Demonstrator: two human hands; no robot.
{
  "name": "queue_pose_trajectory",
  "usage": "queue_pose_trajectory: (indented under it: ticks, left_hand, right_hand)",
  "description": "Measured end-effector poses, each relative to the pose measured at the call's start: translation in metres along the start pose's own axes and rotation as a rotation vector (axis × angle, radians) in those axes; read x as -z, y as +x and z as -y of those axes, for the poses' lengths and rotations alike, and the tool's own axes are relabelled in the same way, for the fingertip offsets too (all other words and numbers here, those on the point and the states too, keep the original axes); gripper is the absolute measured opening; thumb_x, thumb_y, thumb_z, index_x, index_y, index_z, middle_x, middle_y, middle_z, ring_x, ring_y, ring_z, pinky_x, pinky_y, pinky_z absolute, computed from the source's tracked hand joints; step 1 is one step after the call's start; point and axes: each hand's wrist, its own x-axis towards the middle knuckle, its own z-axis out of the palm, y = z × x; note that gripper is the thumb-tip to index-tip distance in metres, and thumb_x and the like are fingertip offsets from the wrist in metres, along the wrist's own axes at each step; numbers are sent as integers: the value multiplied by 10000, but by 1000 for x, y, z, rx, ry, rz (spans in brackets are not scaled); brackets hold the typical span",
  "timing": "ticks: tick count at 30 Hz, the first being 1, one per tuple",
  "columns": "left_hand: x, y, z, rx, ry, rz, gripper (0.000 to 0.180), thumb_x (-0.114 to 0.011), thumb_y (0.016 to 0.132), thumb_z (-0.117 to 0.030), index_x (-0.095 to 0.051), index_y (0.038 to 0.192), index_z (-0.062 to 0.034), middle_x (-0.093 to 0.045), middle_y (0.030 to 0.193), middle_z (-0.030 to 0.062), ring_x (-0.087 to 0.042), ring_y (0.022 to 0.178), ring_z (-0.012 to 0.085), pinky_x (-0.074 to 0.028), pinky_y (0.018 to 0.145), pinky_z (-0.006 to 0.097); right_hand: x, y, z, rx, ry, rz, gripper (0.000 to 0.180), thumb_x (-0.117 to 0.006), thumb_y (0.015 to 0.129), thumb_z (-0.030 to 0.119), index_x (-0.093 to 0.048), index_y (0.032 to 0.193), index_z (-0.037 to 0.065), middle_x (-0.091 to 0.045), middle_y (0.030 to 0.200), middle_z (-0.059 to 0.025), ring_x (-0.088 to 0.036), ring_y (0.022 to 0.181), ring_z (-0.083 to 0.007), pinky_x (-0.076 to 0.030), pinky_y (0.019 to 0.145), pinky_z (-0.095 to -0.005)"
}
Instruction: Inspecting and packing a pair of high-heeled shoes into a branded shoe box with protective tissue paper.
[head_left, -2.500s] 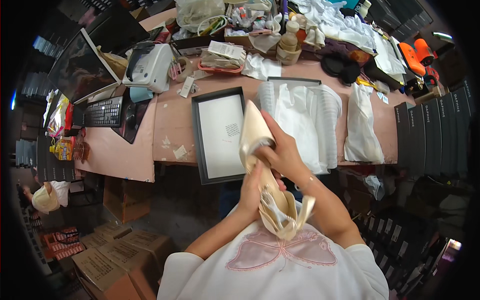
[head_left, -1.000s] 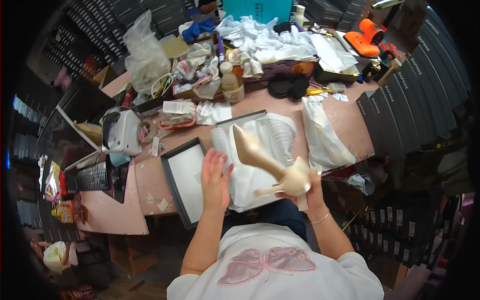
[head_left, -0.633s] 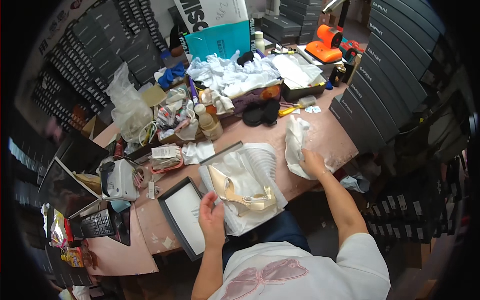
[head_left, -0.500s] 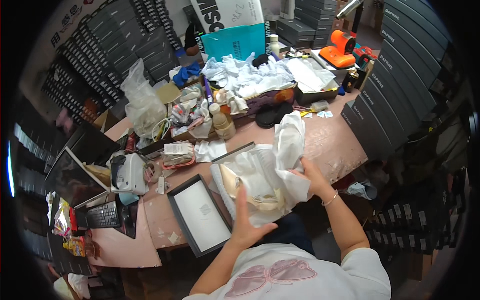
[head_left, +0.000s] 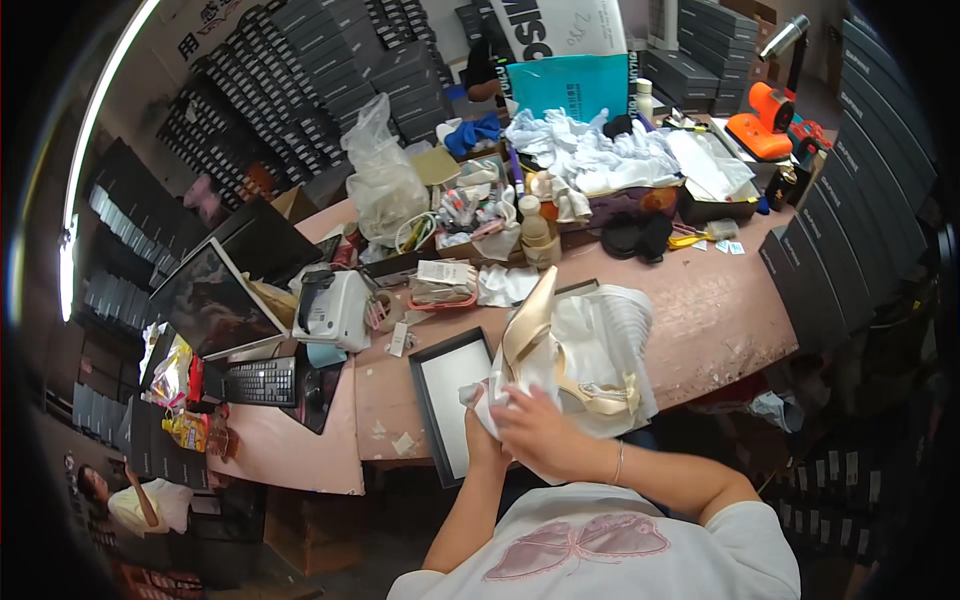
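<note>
A beige pointed high-heeled shoe (head_left: 529, 325) is raised above the left side of a shoebox, toe up. My left hand (head_left: 484, 436) is closed around its lower end, where white tissue paper (head_left: 507, 372) bunches. My right hand (head_left: 543, 432) lies over that tissue, fingers stretched toward the left hand and slightly blurred. A matching beige shoe (head_left: 606, 403) with a sparkling ornament lies inside the box. White wrapping (head_left: 637, 325) lines the box and hides most of its walls. Left of it, partly behind my left hand, is the dark-rimmed box lid (head_left: 424, 381), white inside.
Behind the box stand a brown-labelled bottle (head_left: 538, 240), a red tray of cards (head_left: 442, 285) and a heap of white paper (head_left: 600, 150). A label printer (head_left: 333, 310), monitor (head_left: 215, 300) and keyboard (head_left: 260, 382) sit left. Stacked grey shoeboxes (head_left: 850, 200) rise at right.
The left shoe has been lifted from the box, and my left hand has closed on it. My right hand has let go of the raised white sheet and moved left. The view has shifted left.
</note>
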Motion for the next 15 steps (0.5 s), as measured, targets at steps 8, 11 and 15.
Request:
queue_pose_trajectory:
  ticks: [8, 11, 15]
  left_hand:
    - [26, -27, -83, -7, 584, 134, 443, -389, 1017, -376, -518, 1259, -28, -622, 1093, 97, -628, 924, 175, -508, 844, 289]
    - [74, 0, -79, -291, 536, 47, 463, -377, 1021, -390, -519, 1268, -24, -617, 1093, 109, -615, 923, 178, -501, 833, 283]
    - [0, -41, -97, -601, 135, -343, 437, -357, 1024, -354, -560, 1204, -12, -608, 1160, 115, -610, 1050, 221, -489, 922, 345]
  right_hand:
    - [92, 21, -16, -45, -273, 64, 584, -764, 713, 266, -543, 1225, 91, -629, 1050, -147, -635, 926, -313, -510, 772, -421]
    - [84, 9, -28, -229, -111, 260, 577, -753, 720, 345, -547, 1184, 72, -639, 966, -147, -641, 853, -326, -509, 731, -417]
    - [56, -37, -90, -610, 34, -166, 559, -743, 750, 352, -560, 1166, 26, -654, 889, -158, -646, 778, -294, -509, 664, -379]
